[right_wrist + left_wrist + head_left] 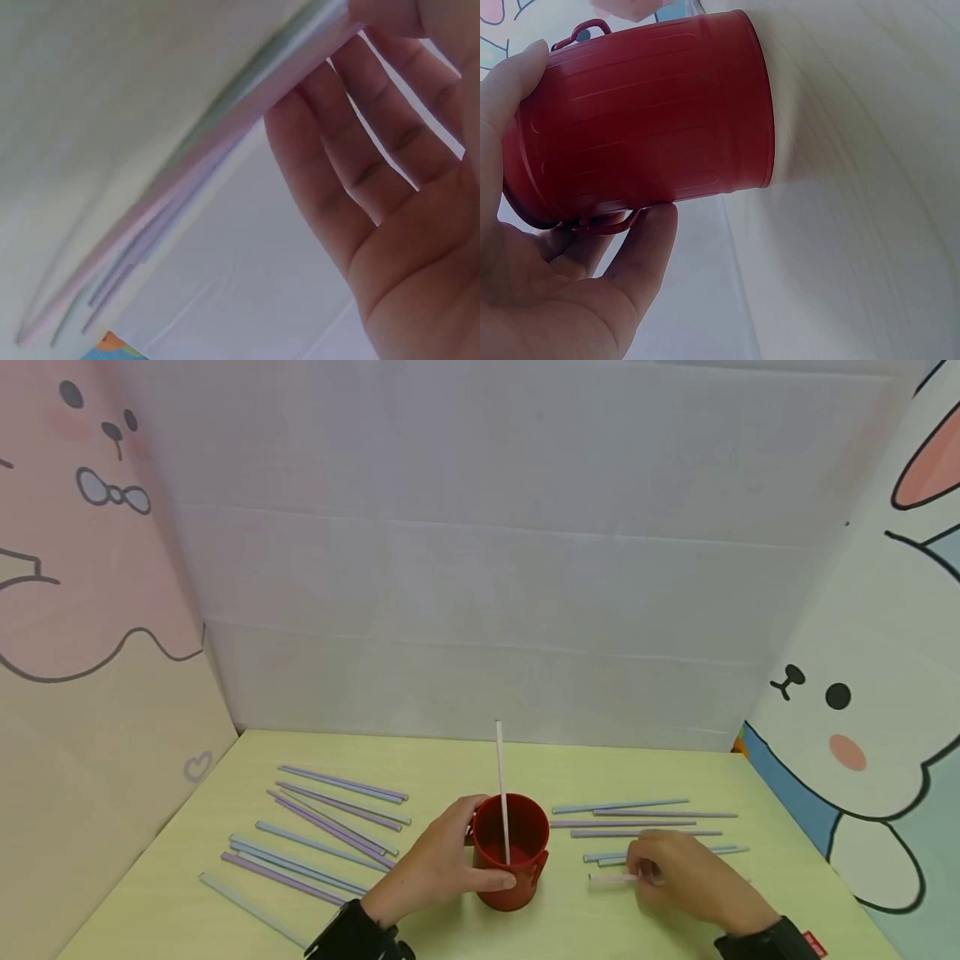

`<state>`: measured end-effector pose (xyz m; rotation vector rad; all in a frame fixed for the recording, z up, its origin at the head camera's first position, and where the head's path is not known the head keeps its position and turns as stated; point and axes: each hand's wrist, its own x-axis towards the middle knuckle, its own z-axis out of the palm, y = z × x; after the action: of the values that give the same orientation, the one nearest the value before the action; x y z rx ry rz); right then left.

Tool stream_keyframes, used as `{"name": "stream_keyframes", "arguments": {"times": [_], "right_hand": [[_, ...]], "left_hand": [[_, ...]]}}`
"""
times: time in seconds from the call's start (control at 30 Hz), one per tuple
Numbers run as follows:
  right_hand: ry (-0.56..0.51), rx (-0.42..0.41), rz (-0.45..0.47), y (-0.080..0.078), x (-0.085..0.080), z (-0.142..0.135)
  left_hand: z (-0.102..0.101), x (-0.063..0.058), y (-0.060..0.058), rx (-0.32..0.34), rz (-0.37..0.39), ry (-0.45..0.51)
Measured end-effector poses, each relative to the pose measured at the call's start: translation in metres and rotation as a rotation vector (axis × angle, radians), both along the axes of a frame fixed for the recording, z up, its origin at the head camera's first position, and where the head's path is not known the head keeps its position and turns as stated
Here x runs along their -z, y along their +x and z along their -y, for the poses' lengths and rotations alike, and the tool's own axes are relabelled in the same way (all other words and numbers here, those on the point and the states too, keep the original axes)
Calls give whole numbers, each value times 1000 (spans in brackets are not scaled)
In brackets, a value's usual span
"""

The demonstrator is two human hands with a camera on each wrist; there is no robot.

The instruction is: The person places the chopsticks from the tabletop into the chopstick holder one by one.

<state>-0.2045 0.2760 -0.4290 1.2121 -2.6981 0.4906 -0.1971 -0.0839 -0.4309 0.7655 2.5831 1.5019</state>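
My left hand (438, 860) grips a small red ribbed bucket (512, 889) with side handles, thumb at its front and fingers round its left side. In the left wrist view the bucket (652, 112) stands upright on the table, fingertips at one handle. A pale pink straw (501, 768) leans upright inside it. To the right, my right hand (693, 877) pinches another pink straw (611, 878) low over the table. The right wrist view shows this pink straw (142, 214) running out from between thumb and fingers; its far end is hidden by the hand in the head view.
Several blue and purple straws (637, 824) lie beyond my right hand. More purple, blue and green straws (322, 839) are spread left of the bucket. A white sheet (480, 610) stands behind the pale yellow table (465, 752), with printed cartoon panels on both sides.
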Motion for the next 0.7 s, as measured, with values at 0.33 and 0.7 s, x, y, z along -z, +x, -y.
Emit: {"name": "stream_keyframes", "arguments": {"times": [0.33, 0.7], "right_hand": [[-160, -23, -114, 3, -44, 13], [-390, -46, -267, 3, -101, 58]], "left_hand": [[0, -1, 1, 9, 20, 18], [1, 0, 2, 11, 25, 15]]}}
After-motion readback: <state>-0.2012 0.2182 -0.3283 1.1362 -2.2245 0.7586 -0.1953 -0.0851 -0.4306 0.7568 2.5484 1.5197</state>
